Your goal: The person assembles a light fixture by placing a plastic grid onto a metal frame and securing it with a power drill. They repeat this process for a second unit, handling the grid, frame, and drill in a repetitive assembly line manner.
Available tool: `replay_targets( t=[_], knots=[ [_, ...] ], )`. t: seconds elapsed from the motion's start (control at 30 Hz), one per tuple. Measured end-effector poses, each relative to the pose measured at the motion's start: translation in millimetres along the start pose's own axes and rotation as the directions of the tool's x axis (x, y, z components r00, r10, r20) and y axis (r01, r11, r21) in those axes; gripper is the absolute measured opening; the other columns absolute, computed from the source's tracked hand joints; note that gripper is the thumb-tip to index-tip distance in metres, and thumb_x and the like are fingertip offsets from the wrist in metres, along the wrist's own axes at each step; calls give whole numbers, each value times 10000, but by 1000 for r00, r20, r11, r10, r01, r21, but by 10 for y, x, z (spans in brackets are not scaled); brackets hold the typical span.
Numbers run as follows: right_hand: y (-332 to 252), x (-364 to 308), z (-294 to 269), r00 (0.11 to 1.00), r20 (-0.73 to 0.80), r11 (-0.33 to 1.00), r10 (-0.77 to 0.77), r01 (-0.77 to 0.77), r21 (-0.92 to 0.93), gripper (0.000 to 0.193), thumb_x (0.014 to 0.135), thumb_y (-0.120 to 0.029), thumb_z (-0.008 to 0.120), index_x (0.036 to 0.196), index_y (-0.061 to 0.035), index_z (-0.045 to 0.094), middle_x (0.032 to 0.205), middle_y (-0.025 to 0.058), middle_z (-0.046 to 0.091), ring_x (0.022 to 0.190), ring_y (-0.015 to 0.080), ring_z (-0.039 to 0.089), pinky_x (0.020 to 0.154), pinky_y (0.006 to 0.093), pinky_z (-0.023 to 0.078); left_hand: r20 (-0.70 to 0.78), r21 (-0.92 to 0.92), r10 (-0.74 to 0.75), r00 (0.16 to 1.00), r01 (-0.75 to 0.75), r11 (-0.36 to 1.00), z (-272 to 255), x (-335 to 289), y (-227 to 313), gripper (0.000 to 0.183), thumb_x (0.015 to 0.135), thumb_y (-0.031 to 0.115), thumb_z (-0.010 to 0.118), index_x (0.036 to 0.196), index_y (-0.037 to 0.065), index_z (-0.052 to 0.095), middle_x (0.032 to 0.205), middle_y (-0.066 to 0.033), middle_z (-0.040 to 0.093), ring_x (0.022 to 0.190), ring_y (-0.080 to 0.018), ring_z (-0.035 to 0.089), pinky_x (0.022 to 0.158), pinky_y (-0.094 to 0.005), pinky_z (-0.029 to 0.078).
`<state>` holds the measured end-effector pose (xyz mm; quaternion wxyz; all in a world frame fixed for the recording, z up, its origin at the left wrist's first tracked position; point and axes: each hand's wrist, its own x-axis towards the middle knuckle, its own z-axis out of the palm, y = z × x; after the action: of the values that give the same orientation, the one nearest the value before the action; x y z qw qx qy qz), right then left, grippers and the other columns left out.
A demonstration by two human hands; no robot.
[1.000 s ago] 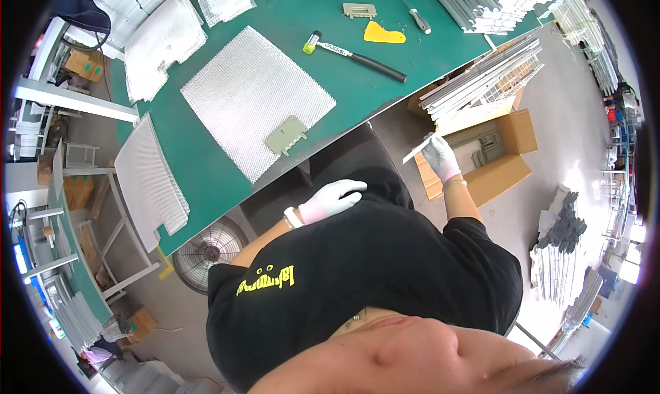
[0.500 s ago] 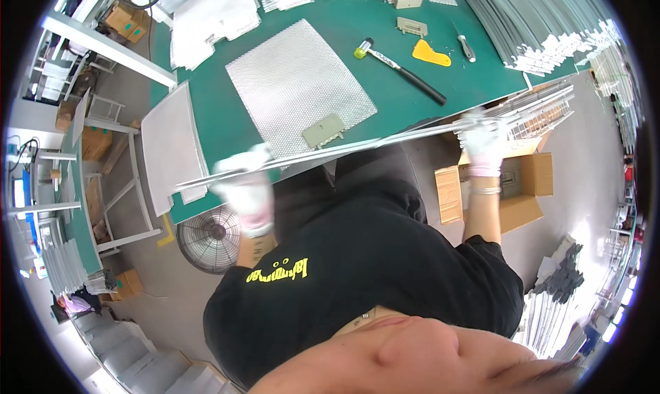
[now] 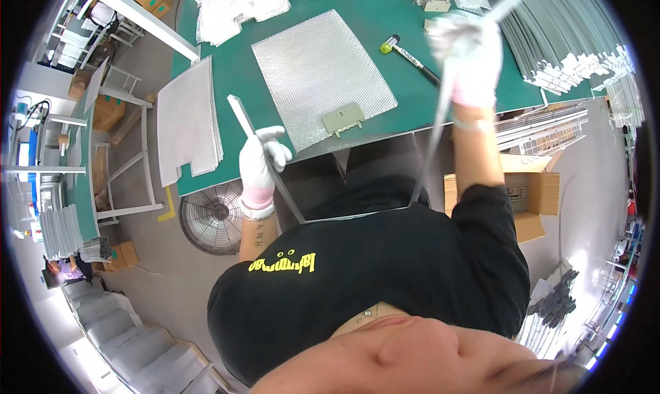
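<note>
Both my hands wear white gloves and hold a thin grey metal U-shaped frame (image 3: 357, 214) in front of my body. My left hand (image 3: 260, 159) grips its left arm near the green table's front edge. My right hand (image 3: 470, 56), blurred, grips the right arm higher up, over the table. The frame's cross bar hangs low, close to my black shirt. On the green table (image 3: 227, 71) lies a silver mesh sheet (image 3: 317, 71) with a small beige clip piece (image 3: 343, 119) at its near edge.
A mallet with a yellow and black head (image 3: 407, 50) lies right of the mesh. Stacks of mesh sheets (image 3: 187, 122) sit at the table's left and back. Bundled metal strips (image 3: 564, 43) lie at the right. An open cardboard box (image 3: 529, 195) and a floor fan (image 3: 214, 215) stand below.
The long metal piece was pulled from the box side, then held level across my front; now it is turned so both arms point up over the table, with my right hand raised.
</note>
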<state>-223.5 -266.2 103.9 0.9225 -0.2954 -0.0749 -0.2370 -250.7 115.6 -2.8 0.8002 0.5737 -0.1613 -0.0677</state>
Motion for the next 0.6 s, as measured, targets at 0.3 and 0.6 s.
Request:
replay_targets(
  t=[0.3, 0.6],
  knots=[
    [1162, -173, -822, 847, -160, 636, 506, -492, -594, 324, 1011, -331, 552, 881, -50, 651, 910, 112, 677, 901, 228, 636, 884, 376, 506, 161, 892, 325, 932, -279, 356, 571, -275, -282, 722, 837, 175, 715, 1435, -59, 387, 1471, -281, 379, 1415, -443, 312, 1177, -514, 246],
    [471, -931, -593, 728, -117, 359, 676, -463, -810, 320, 1020, -331, 495, 957, -31, 586, 851, 50, 620, 810, 141, 571, 805, 289, 470, 310, -496, -767, 562, 784, 374, 1511, -358, -1344, 564, 982, 480, 599, 1355, 79, 465, 1112, -81, 573, 933, -187, 579, 842, -345, 498]
  ],
)
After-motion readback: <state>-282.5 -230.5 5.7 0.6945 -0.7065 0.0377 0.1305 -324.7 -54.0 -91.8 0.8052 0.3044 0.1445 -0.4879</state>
